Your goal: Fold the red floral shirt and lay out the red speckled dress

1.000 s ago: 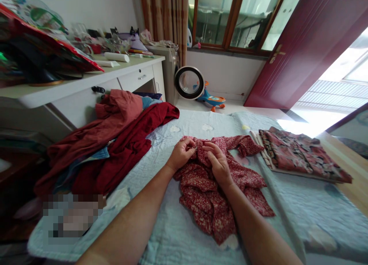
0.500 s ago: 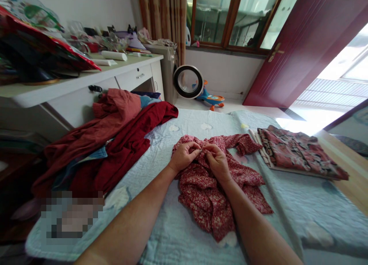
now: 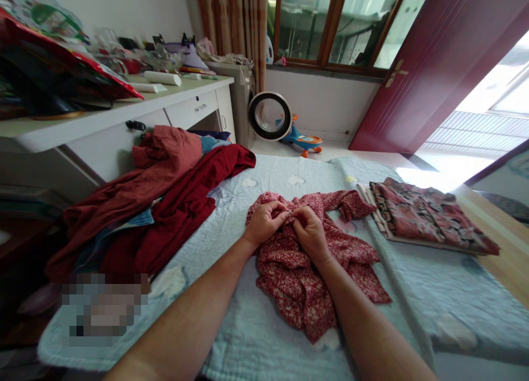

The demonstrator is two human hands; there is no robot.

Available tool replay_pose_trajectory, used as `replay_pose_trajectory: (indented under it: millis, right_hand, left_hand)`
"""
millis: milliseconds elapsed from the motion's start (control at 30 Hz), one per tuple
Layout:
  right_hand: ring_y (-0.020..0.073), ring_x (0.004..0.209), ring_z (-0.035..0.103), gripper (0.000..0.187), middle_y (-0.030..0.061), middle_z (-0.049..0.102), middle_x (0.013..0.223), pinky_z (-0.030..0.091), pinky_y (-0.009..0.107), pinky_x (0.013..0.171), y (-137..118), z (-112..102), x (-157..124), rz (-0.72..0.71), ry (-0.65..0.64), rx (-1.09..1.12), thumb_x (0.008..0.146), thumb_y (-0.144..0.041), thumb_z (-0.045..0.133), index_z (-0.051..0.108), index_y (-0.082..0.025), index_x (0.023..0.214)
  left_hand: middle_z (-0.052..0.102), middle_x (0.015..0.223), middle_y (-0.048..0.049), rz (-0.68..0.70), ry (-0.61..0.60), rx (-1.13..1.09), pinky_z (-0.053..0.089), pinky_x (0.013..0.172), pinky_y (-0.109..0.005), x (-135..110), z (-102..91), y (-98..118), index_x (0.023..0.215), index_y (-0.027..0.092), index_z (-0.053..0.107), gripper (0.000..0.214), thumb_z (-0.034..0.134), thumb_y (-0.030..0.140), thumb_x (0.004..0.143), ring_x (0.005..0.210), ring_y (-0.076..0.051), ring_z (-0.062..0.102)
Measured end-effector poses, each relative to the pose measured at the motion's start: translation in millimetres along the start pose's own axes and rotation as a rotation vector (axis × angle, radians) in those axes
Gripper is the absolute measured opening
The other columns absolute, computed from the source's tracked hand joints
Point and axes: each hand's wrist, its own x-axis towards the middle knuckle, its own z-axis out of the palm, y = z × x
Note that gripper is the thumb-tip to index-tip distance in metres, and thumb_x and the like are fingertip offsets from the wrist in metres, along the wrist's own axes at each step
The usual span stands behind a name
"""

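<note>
A red and cream patterned shirt (image 3: 297,282) lies rumpled on the pale blue bedspread (image 3: 243,293), one sleeve stretched to the right. My left hand (image 3: 266,222) pinches the shirt's cloth near its upper edge between thumb and fingers. Just beside it, my right hand (image 3: 309,232) pinches the same spot, its fingertips almost meeting those of the left. The small bit held between the fingertips is too tiny to make out clearly.
On the left lies a heap with a dark red garment (image 3: 182,221) and a rust-coloured garment (image 3: 165,155). Folded patterned clothes (image 3: 430,215) are stacked at right. Beyond the bed are a cluttered desk (image 3: 173,102) and a washing machine's open round door (image 3: 270,116).
Both hands stay at the same spot on the shirt, with the fingertips shifting slightly closer together. The whole view has moved a little.
</note>
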Motion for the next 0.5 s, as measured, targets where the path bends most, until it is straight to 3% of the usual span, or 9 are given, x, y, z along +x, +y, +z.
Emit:
replay_pose_trajectory:
  millis: [367,500]
  right_hand:
    - [0.0153,0.075,0.057,0.008,0.0005,0.060,0.082,0.047,0.027,0.070,5.9,1.9,-1.4,-0.040,0.054,-0.034,0.082,-0.015,0.055,0.059,-0.021,0.086]
    - [0.0171,0.085,0.059,0.020,0.0030,0.062,0.091,0.049,0.030,0.078,2.0,1.4,-1.4,-0.111,0.065,-0.058,0.084,-0.013,0.051,0.063,-0.022,0.098]
  left_hand:
    - [0.067,0.072,0.0010,0.001,0.014,0.007,0.046,0.063,-0.021,-1.8,2.8,3.6,0.081,0.016,0.067,0.009,0.063,0.023,0.083,0.063,-0.011,0.057]
    - [0.066,0.073,0.0012,0.015,-0.006,-0.022,0.045,0.065,-0.022,-1.5,4.2,2.2,0.079,0.016,0.066,0.010,0.061,0.023,0.084,0.065,-0.011,0.056]
